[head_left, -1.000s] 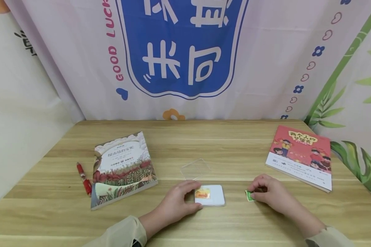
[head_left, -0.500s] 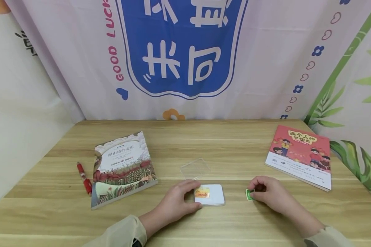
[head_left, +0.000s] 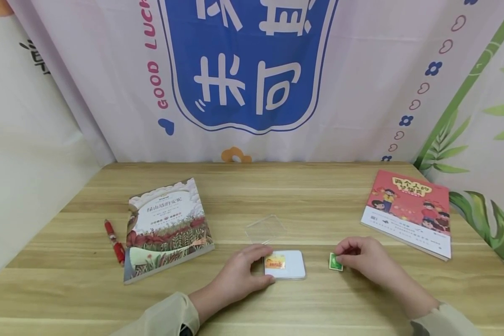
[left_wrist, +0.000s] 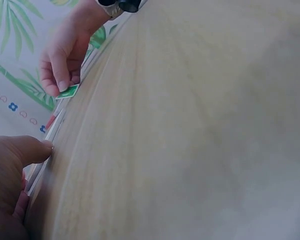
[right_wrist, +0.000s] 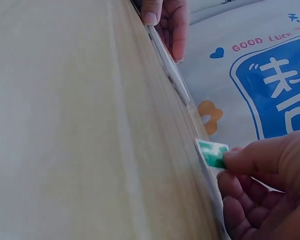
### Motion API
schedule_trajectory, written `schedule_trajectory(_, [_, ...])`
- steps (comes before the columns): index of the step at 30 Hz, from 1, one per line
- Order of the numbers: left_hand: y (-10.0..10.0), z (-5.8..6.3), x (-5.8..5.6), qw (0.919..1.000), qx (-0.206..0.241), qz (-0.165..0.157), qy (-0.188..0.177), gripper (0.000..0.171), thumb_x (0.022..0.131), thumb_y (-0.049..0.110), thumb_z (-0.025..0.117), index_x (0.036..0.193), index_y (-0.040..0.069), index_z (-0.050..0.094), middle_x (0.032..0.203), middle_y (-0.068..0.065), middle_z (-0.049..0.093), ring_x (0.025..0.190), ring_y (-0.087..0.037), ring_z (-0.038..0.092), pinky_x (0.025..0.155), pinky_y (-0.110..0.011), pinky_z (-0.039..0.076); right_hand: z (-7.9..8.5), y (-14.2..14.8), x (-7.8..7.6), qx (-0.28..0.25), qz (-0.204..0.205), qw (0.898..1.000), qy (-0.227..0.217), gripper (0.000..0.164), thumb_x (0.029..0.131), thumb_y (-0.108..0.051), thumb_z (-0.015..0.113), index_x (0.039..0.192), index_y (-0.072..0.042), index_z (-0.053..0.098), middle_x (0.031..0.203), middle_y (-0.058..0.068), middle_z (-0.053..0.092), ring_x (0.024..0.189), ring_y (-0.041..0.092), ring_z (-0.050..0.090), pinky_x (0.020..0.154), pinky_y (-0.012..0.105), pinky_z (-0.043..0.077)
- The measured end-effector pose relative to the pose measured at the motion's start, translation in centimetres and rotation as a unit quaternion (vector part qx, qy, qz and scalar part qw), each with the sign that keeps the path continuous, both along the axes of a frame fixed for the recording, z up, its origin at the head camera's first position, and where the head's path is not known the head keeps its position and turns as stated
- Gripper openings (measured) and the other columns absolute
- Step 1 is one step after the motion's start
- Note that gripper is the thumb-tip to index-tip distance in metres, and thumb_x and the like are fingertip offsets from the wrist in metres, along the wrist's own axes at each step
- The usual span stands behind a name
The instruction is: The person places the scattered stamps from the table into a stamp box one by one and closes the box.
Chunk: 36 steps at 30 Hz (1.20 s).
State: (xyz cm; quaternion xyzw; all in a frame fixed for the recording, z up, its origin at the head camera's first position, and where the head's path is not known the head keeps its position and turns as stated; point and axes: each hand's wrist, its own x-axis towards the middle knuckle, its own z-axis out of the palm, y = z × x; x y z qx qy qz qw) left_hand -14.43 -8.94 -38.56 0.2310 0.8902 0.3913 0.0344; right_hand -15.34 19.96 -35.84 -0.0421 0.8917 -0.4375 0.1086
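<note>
My left hand (head_left: 239, 275) grips the left end of a flat clear plastic case (head_left: 295, 265) with a white card surface, thumb at the near edge and fingers at the far edge. A small orange and yellow stamp (head_left: 275, 262) lies on the white surface, beside my fingers. To the right of the case, my right hand (head_left: 367, 261) pinches a small green stamp (head_left: 335, 262) with a white border by its right edge. In the right wrist view, thumb and forefinger hold the green stamp (right_wrist: 212, 152), and the other fingers are curled.
A clear plastic sheet or lid (head_left: 266, 228) lies just behind the case. On the left are a storybook (head_left: 168, 228) and a red pen (head_left: 114, 242). A red and white book (head_left: 407, 212) lies at the right. A printed curtain (head_left: 361, 93) hangs behind the table.
My right hand has shifted slightly left with the green stamp, and more of the stamp shows past the fingertips. My left hand has stayed at the case.
</note>
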Motion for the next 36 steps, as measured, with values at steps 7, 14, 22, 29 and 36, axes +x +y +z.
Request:
schedule_trajectory(7, [0.0, 0.0, 0.0, 1.0000, -0.003, -0.003, 0.003, 0.053, 0.075, 0.019, 0.076, 0.123, 0.006, 0.058, 0.129, -0.009, 0.055, 0.119, -0.028, 0.050, 0.100, -0.042, 0.042, -0.1, -1.0, -0.8, -0.057, 0.018, 0.998, -0.025, 0.016, 0.082, -0.016, 0.068, 0.094, -0.006, 0.067, 0.090, 0.005, 0.063, 0.080, 0.018, 0.051, 0.066, 0.025, 0.047])
schedule_trajectory(14, [-0.1, 0.0, -0.1, 1.0000, -0.002, -0.003, 0.003, 0.053, 0.075, 0.019, 0.076, 0.123, 0.006, 0.058, 0.129, -0.010, 0.054, 0.119, -0.028, 0.050, 0.100, -0.043, 0.041, -0.1, -2.6, -1.3, -0.110, 0.057, 0.992, -0.030, 0.021, 0.080, -0.014, 0.070, 0.095, -0.001, 0.066, 0.089, 0.006, 0.063, 0.079, 0.017, 0.051, 0.064, 0.024, 0.049])
schedule_trajectory(22, [0.0, 0.0, 0.0, 1.0000, -0.001, -0.006, -0.001, 0.053, 0.075, 0.019, 0.076, 0.124, 0.006, 0.058, 0.130, -0.009, 0.054, 0.120, -0.027, 0.050, 0.101, -0.043, 0.041, -0.3, -4.3, -1.6, -0.129, 0.087, 0.988, -0.023, 0.022, 0.077, -0.014, 0.072, 0.093, 0.001, 0.066, 0.087, 0.007, 0.063, 0.078, 0.017, 0.052, 0.062, 0.022, 0.048])
schedule_trajectory(29, [0.1, 0.0, -0.1, 0.9999, -0.001, -0.011, -0.002, 0.053, 0.076, 0.020, 0.076, 0.124, 0.006, 0.058, 0.130, -0.008, 0.054, 0.120, -0.027, 0.049, 0.101, -0.042, 0.041, -0.3, -5.2, -1.7, -0.127, 0.100, 0.987, -0.015, 0.020, 0.078, -0.013, 0.072, 0.091, 0.001, 0.066, 0.082, 0.005, 0.062, 0.073, 0.015, 0.050, 0.057, 0.020, 0.044])
schedule_trajectory(36, [0.0, 0.0, -0.1, 0.9999, -0.006, -0.010, 0.000, 0.055, 0.076, 0.020, 0.076, 0.125, 0.006, 0.057, 0.130, -0.009, 0.054, 0.121, -0.027, 0.049, 0.101, -0.042, 0.041, -0.3, -5.7, -1.8, -0.107, 0.113, 0.988, 0.000, 0.017, 0.078, -0.013, 0.072, 0.090, -0.001, 0.068, 0.082, 0.004, 0.062, 0.072, 0.014, 0.049, 0.056, 0.020, 0.043])
